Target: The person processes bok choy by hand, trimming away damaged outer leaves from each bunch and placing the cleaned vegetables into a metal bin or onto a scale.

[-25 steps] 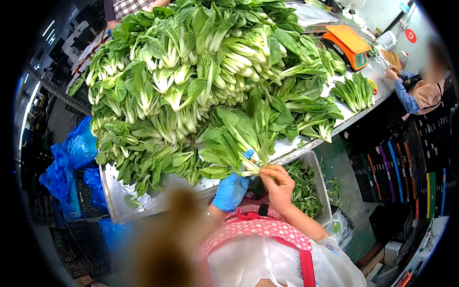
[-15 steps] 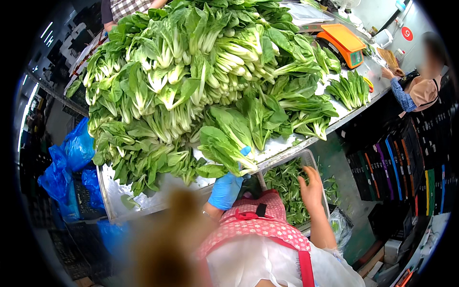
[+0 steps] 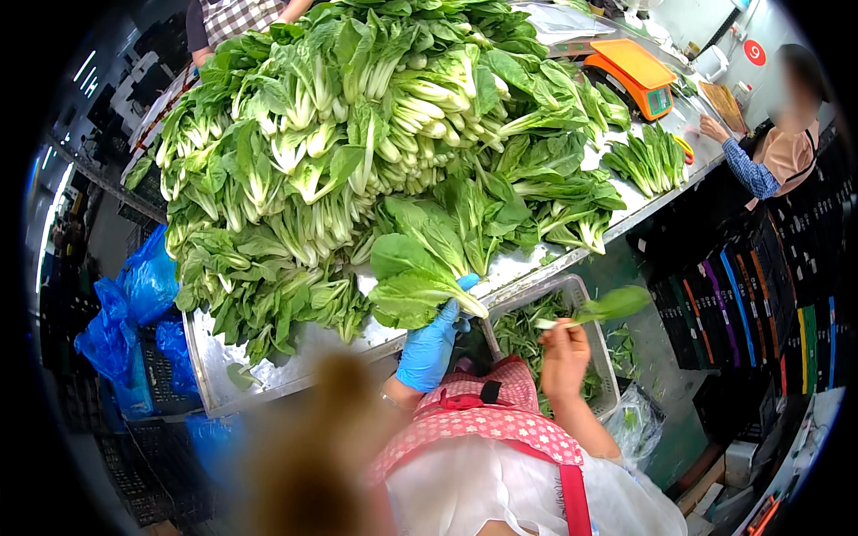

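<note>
My left hand [image 3: 427,350], in a blue glove, grips a head of leafy bok choy [image 3: 409,275] by its pale stem end at the front edge of the metal table [image 3: 308,353]. The leaves point up and left, towards the pile. Over a grey plastic bin [image 3: 611,389], my bare right hand [image 3: 565,364] pinches a single bok choy leaf [image 3: 617,304] by its white stalk, and its blade sticks out to the right. Loose green trimmings [image 3: 523,332] lie in the bin below.
A large heap of bok choy [image 3: 313,134] covers most of the table. An orange scale [image 3: 633,71] and a small bunch of greens [image 3: 648,163] sit at the right. Blue plastic bags [image 3: 147,277] stand left. A co-worker [image 3: 786,147] is at the far right; dark stacked crates [image 3: 728,308] are below.
My right hand, which was apart with its fingers spread over the bin, now holds a leaf. My left hand has risen slightly and its fingers now show around the bok choy stem.
</note>
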{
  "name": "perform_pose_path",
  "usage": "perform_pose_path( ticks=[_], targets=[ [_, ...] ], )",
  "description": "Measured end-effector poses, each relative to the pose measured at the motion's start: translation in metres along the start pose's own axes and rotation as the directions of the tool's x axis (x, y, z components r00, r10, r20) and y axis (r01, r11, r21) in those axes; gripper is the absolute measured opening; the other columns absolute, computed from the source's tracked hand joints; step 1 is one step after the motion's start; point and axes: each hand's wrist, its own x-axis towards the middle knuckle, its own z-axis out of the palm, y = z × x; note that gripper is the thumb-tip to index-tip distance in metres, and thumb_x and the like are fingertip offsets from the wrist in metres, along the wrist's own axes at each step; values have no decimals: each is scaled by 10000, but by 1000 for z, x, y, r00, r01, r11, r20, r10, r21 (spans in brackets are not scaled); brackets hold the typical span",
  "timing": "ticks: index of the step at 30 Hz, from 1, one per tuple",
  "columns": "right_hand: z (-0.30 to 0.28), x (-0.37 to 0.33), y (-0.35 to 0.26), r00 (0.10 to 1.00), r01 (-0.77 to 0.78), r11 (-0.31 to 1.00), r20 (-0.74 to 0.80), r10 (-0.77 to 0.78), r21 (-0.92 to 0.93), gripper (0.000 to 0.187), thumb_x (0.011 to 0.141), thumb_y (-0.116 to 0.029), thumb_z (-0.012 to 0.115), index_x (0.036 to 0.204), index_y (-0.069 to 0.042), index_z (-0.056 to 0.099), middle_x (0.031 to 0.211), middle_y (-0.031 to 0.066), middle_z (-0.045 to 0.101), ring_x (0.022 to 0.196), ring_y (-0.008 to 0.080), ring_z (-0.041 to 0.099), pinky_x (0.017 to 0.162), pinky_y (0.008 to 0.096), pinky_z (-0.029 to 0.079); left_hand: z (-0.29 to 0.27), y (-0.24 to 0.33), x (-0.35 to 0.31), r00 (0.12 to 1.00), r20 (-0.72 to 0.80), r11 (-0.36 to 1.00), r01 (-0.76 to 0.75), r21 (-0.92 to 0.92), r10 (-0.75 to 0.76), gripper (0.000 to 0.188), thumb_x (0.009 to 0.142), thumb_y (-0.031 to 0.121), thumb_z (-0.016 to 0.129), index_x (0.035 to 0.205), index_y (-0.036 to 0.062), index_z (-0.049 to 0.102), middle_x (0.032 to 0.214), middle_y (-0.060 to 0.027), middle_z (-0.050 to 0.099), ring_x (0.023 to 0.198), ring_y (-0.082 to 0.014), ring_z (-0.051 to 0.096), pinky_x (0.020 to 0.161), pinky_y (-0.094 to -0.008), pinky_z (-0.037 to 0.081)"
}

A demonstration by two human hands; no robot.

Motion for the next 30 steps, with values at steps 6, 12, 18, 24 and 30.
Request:
perform_pose_path(
  ticks=[6,12,18,24,30],
  targets=[
    [-65,21,-7,902,-400,666,-142,407,-629,414,892,-152,540,1247,40,446,989,123,621,716,181,625,564,283,499,-24,-12,8,979,113,978,152,145,-169,321,898,128,529,1207,53,485,1102,-54,572,931,-140,550,732,-268,456],
    [58,15,-13,794,199,744,550,260,-638,220,829,-122,636,990,29,623,847,-6,577,721,90,523,606,206,417,-24,-12,5,975,-17,957,221,186,-222,267,878,108,550,1138,53,536,1024,-43,596,877,-129,559,705,-267,455],
    [85,12,10,810,-166,847,420,409,-505,194,858,-154,626,969,1,589,732,-18,567,616,47,484,538,203,400,-21,5,5,992,-116,994,46,-102,-58,213,863,108,583,1058,32,551,883,-15,585,759,-95,541,632,-233,432],
    [91,8,28,877,8,788,384,290,-615,162,840,-103,639,944,8,583,760,8,603,629,56,536,528,197,427,-13,-1,6,972,-225,978,-24,206,71,233,820,109,638,1025,23,567,892,-23,598,767,-90,552,643,-229,443],
    [94,9,31,854,-276,871,313,417,-407,146,845,-95,627,914,21,572,769,44,612,636,97,583,538,221,495,-19,-3,14,971,-238,969,36,245,24,180,822,81,609,987,16,579,887,-34,596,768,-98,535,678,-241,435]
  ],
)
